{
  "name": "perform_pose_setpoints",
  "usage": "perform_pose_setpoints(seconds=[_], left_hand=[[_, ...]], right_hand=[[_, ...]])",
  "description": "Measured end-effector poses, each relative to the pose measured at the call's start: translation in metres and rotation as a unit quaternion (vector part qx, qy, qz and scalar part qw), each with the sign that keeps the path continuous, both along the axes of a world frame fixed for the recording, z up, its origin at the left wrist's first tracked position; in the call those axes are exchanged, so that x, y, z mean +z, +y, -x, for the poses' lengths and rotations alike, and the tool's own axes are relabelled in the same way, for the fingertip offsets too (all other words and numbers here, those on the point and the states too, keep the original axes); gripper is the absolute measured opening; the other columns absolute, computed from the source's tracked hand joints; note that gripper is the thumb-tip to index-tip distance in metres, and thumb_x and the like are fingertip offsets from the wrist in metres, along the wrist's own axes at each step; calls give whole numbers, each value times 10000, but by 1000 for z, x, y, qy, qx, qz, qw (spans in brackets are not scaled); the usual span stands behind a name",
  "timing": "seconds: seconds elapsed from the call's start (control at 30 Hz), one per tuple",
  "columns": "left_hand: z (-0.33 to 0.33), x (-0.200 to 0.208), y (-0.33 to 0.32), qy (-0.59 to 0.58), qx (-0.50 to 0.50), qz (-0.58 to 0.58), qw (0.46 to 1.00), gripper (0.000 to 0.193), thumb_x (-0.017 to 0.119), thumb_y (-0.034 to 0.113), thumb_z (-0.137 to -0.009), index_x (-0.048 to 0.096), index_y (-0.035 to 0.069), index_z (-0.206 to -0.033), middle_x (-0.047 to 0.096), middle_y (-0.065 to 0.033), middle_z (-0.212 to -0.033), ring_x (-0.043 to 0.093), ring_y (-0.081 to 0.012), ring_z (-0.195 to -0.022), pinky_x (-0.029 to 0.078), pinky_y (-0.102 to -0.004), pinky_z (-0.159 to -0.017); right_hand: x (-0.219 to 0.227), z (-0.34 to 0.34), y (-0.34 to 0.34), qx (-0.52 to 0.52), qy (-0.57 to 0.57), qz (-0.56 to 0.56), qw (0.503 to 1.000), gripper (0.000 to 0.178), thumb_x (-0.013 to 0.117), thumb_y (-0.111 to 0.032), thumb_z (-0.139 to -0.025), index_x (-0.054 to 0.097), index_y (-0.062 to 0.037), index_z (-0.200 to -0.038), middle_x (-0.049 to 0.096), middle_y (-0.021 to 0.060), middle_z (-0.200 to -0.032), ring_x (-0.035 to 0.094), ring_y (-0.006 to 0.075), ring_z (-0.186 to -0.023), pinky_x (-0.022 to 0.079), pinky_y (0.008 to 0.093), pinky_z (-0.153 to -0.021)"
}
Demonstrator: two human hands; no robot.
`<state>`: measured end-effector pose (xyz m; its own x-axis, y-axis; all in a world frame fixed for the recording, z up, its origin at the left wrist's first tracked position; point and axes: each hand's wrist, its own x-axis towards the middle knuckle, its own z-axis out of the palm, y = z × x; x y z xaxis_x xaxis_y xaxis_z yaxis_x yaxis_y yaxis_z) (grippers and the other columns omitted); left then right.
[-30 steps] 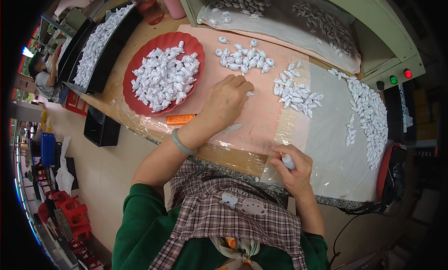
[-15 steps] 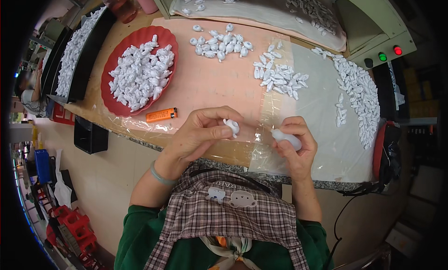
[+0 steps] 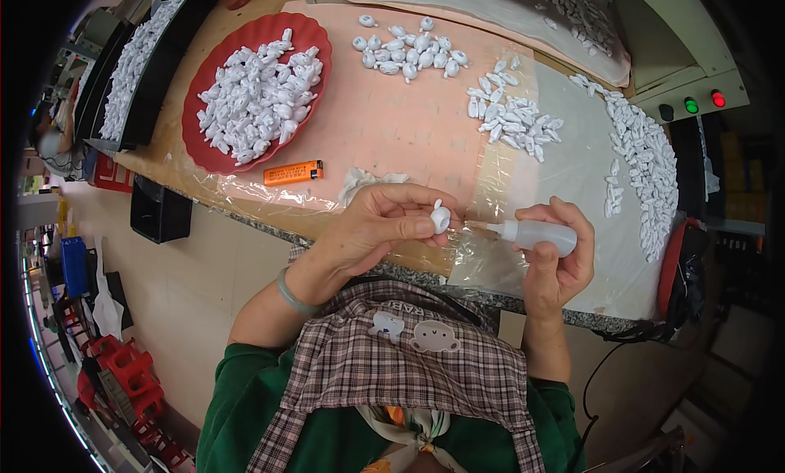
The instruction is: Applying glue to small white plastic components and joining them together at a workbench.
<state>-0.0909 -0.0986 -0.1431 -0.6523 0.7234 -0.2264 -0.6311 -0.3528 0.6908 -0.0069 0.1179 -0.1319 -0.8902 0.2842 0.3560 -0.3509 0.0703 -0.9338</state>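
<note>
Pinched between the thumb and fingers of my left hand [image 3: 368, 234] is a small white rounded plastic piece [image 3: 441, 219] with a thin stub sticking up. My right hand [image 3: 556, 269] grips a translucent squeeze bottle [image 3: 546, 236], lying nearly level. Its thin nozzle points left and ends just short of the white piece; whether they touch I cannot tell. Beyond my hands lie a group of round white pieces [image 3: 422, 54] and a heap of longer white pieces [image 3: 515, 123]. A crumpled white tissue [image 3: 370, 179] shows behind my left hand.
At the left stands a red scalloped bowl [image 3: 190, 113] heaped with white pieces, an orange lighter [image 3: 293, 173] near it. A long black tray [image 3: 157, 89] holds more. Another pile [image 3: 642, 166] lies far right, below a machine housing [image 3: 679, 64] with lit buttons. A person [image 3: 56, 142] sits far left.
The bottle has tipped level in my right hand, its nozzle now pointing at the white piece. My left hand has turned the piece so its stub points up. The view has shifted slightly.
</note>
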Motion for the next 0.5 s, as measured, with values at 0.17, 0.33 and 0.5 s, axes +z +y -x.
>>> perform_pose_setpoints(seconds=[0.17,0.33,0.5], left_hand=[[0,-2,0,0,2,10,1000,341,656,50,-845,596,-47,-1166,664,-162,-1038,658,-158,-827,530,-268,-799],[1,-3,0,9,-6,19,1000,344,638,48,-858,588,-41,-1187,664,-185,-1054,662,-150,-828,530,-269,-809],[0,-5,0,11,-7,16,1000,343,631,49,-865,584,-39,-1192,664,-186,-1054,665,-150,-825,531,-271,-808]], right_hand=[[3,-4,1,-11,29,-93,995,436,591,-247,-929,471,61,-1214,662,197,-918,650,198,-800,519,292,-731],[5,-5,1,-5,42,-153,987,420,580,-245,-936,484,76,-1188,657,203,-930,675,240,-828,533,310,-734],[7,-5,1,-10,39,-165,986,397,601,-233,-923,510,78,-1151,647,200,-942,681,254,-838,538,305,-719]])
